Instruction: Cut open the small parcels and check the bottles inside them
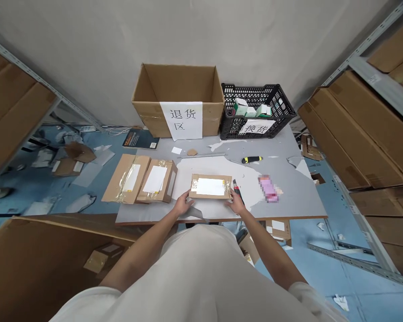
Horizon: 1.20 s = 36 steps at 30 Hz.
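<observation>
A small taped cardboard box with a white label sits at the front of the table, between my two hands. My left hand grips its left end, thumb toward the near side. At the other end, my right hand holds the right corner. Right beside that hand lies a black and red utility knife, partly covered by my fingers. Two larger taped cartons, one flat and one taller, stand side by side to the left, both with white labels.
Behind are an open carton with a paper sign and a black crate holding several small boxes. A yellow-black knife and a blurred pink item lie rightward. A big open carton stands lower left; shelves flank both sides.
</observation>
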Tool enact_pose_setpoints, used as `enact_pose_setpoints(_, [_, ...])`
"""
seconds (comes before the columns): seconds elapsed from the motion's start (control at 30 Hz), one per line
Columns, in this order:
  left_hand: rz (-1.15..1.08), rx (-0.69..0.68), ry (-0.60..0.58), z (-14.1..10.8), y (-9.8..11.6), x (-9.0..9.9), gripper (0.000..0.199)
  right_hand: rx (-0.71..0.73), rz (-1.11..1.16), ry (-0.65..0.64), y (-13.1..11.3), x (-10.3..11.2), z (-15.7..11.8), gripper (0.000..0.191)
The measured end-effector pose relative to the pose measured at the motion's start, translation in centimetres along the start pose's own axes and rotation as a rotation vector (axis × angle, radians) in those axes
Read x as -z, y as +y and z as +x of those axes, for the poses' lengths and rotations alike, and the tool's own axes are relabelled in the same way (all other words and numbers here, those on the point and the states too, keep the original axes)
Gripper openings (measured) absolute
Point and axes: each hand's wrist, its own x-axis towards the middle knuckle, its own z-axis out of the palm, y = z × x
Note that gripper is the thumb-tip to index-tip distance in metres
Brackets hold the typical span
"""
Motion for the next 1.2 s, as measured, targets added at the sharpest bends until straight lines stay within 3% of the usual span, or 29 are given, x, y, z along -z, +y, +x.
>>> enact_pose_setpoints(0.2, [-0.028,-0.016,0.058,0.2,0.6,-0.4,0.048,-0.07,0.114,-0.042,-1.2,-0.5,0.4,0.064])
enact_pose_setpoints(0.4, [0.095,-0.061,0.122,-1.5,3.0,1.1,0.045,-0.028,0.016,-0.056,-2.7,1.5,0.0,0.036])
enact_pose_setpoints(0.57, [0.231,0.004,0.215,-0.8,4.9,1.1,0.046,-0.092,-0.169,-0.022,-4.0,2.4,0.6,0.042])
enact_pose_setpoints(0.8, [0.12,0.1,0.133,1.4,3.2,0.5,0.041,-0.215,-0.231,-0.045,-3.7,0.7,1.7,0.052])
enact_pose_setpoints(1.03, [0.034,0.085,0.154,1.0,1.8,-0.2,0.05,-0.196,-0.129,-0.024,-2.6,0.4,1.9,0.052])
enact_pose_setpoints(1.2, [-0.024,0.076,0.174,-0.4,0.3,0.2,0.05,-0.167,-0.005,-0.02,-0.3,1.3,-0.2,0.048])
